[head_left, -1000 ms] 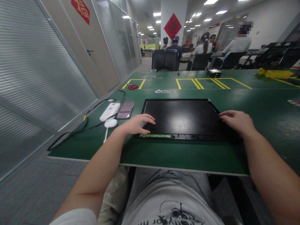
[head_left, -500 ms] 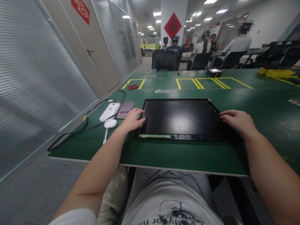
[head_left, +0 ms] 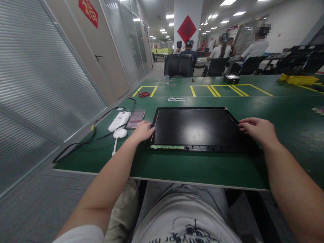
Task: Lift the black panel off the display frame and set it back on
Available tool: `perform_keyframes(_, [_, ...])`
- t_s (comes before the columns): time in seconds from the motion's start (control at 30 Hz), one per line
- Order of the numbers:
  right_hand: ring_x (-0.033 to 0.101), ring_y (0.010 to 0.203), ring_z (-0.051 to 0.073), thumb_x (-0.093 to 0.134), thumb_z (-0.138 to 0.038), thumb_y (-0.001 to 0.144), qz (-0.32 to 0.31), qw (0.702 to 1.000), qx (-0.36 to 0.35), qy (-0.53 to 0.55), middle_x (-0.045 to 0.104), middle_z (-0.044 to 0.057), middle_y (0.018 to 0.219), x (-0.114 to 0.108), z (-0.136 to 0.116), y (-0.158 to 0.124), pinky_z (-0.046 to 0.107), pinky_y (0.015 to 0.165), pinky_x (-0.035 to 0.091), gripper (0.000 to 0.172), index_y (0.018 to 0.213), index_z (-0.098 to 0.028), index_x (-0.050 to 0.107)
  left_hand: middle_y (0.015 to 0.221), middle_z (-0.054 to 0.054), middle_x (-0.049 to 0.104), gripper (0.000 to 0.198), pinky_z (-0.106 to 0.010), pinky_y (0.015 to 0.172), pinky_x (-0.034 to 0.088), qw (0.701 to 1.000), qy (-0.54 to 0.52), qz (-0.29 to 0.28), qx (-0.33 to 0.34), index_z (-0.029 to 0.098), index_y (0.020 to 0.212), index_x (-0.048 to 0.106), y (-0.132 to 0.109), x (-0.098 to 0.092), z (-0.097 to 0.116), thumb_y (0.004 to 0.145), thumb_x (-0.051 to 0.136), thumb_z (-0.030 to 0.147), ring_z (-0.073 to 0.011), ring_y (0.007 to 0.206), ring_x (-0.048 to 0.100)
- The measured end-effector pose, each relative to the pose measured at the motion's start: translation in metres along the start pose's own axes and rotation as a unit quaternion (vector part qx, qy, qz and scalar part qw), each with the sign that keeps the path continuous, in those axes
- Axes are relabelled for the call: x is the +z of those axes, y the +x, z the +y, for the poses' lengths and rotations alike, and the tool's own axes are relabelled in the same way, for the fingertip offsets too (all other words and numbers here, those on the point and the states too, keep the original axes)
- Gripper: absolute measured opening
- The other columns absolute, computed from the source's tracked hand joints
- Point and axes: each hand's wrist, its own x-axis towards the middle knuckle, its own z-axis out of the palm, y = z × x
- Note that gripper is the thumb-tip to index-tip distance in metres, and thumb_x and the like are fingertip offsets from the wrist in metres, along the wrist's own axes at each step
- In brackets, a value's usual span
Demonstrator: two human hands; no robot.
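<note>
A black flat display panel (head_left: 196, 126) in a thin black frame lies face up on the green table. Along its near edge runs a narrow green circuit strip (head_left: 167, 147) at the left. My left hand (head_left: 144, 131) is at the left edge of the frame, its thumb on the rim and its fingers bent down along the outer side. On the opposite side, my right hand (head_left: 257, 130) pinches the right rim between thumb and fingers. The fingertips underneath are partly hidden.
Left of the panel are a phone (head_left: 136, 118), a white device (head_left: 118, 121), a round white piece (head_left: 120, 133) and a black cable (head_left: 81, 144). Farther back are red-handled scissors (head_left: 144, 94), white scraps (head_left: 176, 99) and a clear cup (head_left: 166, 80). People sit beyond the table.
My left fingers have slid from over the left rim outward and down beside the frame. My right hand stays at the right rim. The panel looks unmoved.
</note>
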Motion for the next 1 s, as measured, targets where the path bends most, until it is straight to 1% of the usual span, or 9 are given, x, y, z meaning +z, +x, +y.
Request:
perform_keyframes(0.07, [0.074, 0.087, 0.022, 0.058, -0.031, 0.076, 0.021, 0.999, 0.029, -0.001, 0.078, 0.007, 0.092, -0.004, -0.008, -0.004, 0.034, 0.081, 0.057, 0.032, 0.098, -0.02, 0.078, 0.123, -0.017, 0.07, 0.041, -0.048, 0.113, 0.042, 1.0, -0.005, 0.006, -0.002, 0.016, 0.118, 0.075, 0.001, 0.002, -0.002, 0.085, 0.058, 0.034, -0.0347, 0.125, 0.059])
perform_keyframes(0.2, [0.071, 0.096, 0.027, 0.058, -0.029, 0.072, 0.079, 0.994, 0.016, -0.08, 0.078, 0.007, 0.094, -0.009, -0.016, -0.008, 0.037, 0.088, 0.053, 0.031, 0.092, -0.023, 0.081, 0.128, -0.016, 0.069, 0.041, -0.047, 0.115, 0.041, 1.0, -0.001, -0.002, 0.007, 0.016, 0.118, 0.075, 0.004, 0.003, -0.003, 0.083, 0.057, 0.028, -0.0339, 0.127, 0.058])
perform_keyframes(0.43, [0.068, 0.08, 0.022, 0.062, -0.03, 0.069, -0.028, 0.986, 0.051, -0.158, 0.076, 0.004, 0.089, -0.005, -0.004, 0.005, 0.033, 0.072, 0.05, 0.03, 0.091, -0.025, 0.081, 0.132, -0.017, 0.069, 0.041, -0.044, 0.117, 0.042, 0.999, -0.02, -0.005, 0.027, 0.013, 0.113, 0.077, 0.005, 0.003, 0.001, 0.079, 0.054, 0.02, -0.0322, 0.13, 0.059])
perform_keyframes(0.57, [0.067, 0.077, 0.022, 0.063, -0.033, 0.069, -0.045, 0.984, 0.041, -0.168, 0.075, 0.004, 0.085, 0.0, 0.004, 0.012, 0.032, 0.066, 0.048, 0.029, 0.091, -0.026, 0.08, 0.128, -0.016, 0.072, 0.04, -0.044, 0.116, 0.044, 0.997, -0.068, 0.001, 0.039, 0.014, 0.107, 0.079, 0.002, -0.003, 0.005, 0.075, 0.055, 0.015, -0.0324, 0.127, 0.062])
perform_keyframes(0.7, [0.067, 0.08, 0.021, 0.061, -0.034, 0.072, -0.056, 0.984, 0.043, -0.162, 0.076, 0.004, 0.09, 0.002, 0.006, 0.013, 0.032, 0.069, 0.047, 0.032, 0.096, -0.026, 0.08, 0.121, -0.011, 0.076, 0.042, -0.045, 0.112, 0.047, 0.983, -0.174, 0.047, 0.016, 0.017, 0.103, 0.08, -0.005, -0.013, 0.016, 0.07, 0.056, 0.01, -0.0327, 0.122, 0.065])
perform_keyframes(0.77, [0.067, 0.082, 0.022, 0.061, -0.034, 0.073, -0.051, 0.984, 0.042, -0.165, 0.077, 0.004, 0.093, 0.002, 0.004, 0.011, 0.032, 0.069, 0.047, 0.033, 0.098, -0.027, 0.08, 0.114, -0.009, 0.078, 0.04, -0.042, 0.102, 0.055, 0.962, -0.267, 0.057, -0.026, 0.019, 0.099, 0.081, -0.009, -0.016, 0.024, 0.068, 0.057, 0.009, -0.0311, 0.108, 0.071])
perform_keyframes(0.83, [0.067, 0.084, 0.023, 0.06, -0.034, 0.074, -0.048, 0.983, 0.043, -0.172, 0.077, 0.004, 0.096, 0.001, 0.002, 0.008, 0.033, 0.07, 0.048, 0.033, 0.099, -0.027, 0.081, 0.096, -0.006, 0.08, 0.04, -0.036, 0.083, 0.061, 0.921, -0.375, 0.063, -0.09, 0.02, 0.099, 0.081, -0.013, -0.019, 0.033, 0.068, 0.059, 0.009, -0.0264, 0.086, 0.075])
perform_keyframes(0.93, [0.067, 0.087, 0.023, 0.058, -0.034, 0.076, -0.051, 0.98, 0.048, -0.186, 0.076, 0.005, 0.099, -0.001, -0.002, 0.004, 0.032, 0.07, 0.048, 0.033, 0.1, -0.027, 0.081, 0.066, -0.003, 0.072, 0.05, -0.029, 0.057, 0.057, 0.85, -0.487, 0.069, -0.187, 0.015, 0.112, 0.078, -0.016, -0.022, 0.046, 0.066, 0.061, 0.007, -0.0197, 0.055, 0.067])
perform_keyframes(1.0, [0.067, 0.088, 0.024, 0.058, -0.035, 0.077, -0.052, 0.978, 0.047, -0.195, 0.076, 0.005, 0.099, -0.002, -0.005, 0.002, 0.032, 0.07, 0.048, 0.034, 0.101, -0.028, 0.081, 0.058, -0.001, 0.068, 0.057, -0.026, 0.05, 0.052, 0.822, -0.518, 0.088, -0.22, 0.012, 0.121, 0.074, -0.017, -0.024, 0.052, 0.065, 0.062, 0.006, -0.0168, 0.047, 0.062])
